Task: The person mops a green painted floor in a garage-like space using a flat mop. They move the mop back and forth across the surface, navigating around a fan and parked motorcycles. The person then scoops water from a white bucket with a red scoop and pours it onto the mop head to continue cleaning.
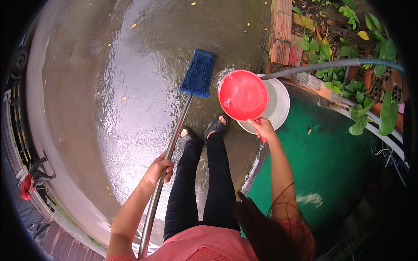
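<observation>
My left hand (159, 169) is wrapped round the metal pole of a mop (197, 73). Its flat blue shaggy head rests on the wet concrete ahead of my feet. In my right hand (262, 130) is the handle of a red dipper (244, 95), held over a round white bucket (278, 98). The dipper's bowl covers much of the bucket, so only the bucket's right side and lower rim show. A grey hose (313, 68) comes in from the right and reaches the bucket's far edge behind the dipper.
Wet concrete (130, 87) with scattered yellow leaves stretches ahead and left. A smooth green floor (300, 161) lies to the right. Bricks (281, 32) edge a bed of leafy plants (322, 50) at the far right. A person (32, 178) is small at the far left.
</observation>
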### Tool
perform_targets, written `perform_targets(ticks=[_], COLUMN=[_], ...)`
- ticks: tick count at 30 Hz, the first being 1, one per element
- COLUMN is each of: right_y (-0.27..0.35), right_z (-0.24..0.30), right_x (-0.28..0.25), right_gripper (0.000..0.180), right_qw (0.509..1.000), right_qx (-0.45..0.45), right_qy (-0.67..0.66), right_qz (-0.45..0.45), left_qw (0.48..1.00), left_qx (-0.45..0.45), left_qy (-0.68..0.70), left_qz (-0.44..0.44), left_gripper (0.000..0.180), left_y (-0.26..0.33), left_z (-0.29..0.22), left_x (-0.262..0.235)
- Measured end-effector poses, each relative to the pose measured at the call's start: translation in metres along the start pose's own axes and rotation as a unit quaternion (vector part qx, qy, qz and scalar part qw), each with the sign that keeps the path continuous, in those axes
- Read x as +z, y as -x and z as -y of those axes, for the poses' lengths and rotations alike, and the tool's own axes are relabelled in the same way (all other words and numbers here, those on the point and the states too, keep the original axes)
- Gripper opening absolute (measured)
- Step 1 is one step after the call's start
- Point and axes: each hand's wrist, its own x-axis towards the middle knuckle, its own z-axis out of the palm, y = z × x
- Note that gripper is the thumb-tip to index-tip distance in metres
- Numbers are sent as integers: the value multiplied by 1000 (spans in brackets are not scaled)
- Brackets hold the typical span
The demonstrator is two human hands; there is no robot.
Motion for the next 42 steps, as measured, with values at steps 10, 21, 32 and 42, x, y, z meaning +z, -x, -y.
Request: perform_targets(ticks=[10, 21, 32, 42], right_y=[-55, -91, -119, -91], right_z=[49, 77, 114, 70], right_x=[15, 34, 56, 53], right_gripper=[39, 50, 49, 39], right_qw=[988, 971, 942, 884], right_qx=[-9, 27, 41, -77], right_qy=[144, 235, 309, 350], right_qz=[57, -25, -121, -301], left_qw=[999, 1000, 1000, 999], left_qx=[25, 16, 11, 2], left_qy=[-19, 7, 22, 16], left_qz=[-17, -19, -18, -29], left_gripper=[52, 46, 49, 52], left_y=[11, 14, 14, 14], left_z=[-19, -29, -30, -26], left_x=[27, 35, 42, 43])
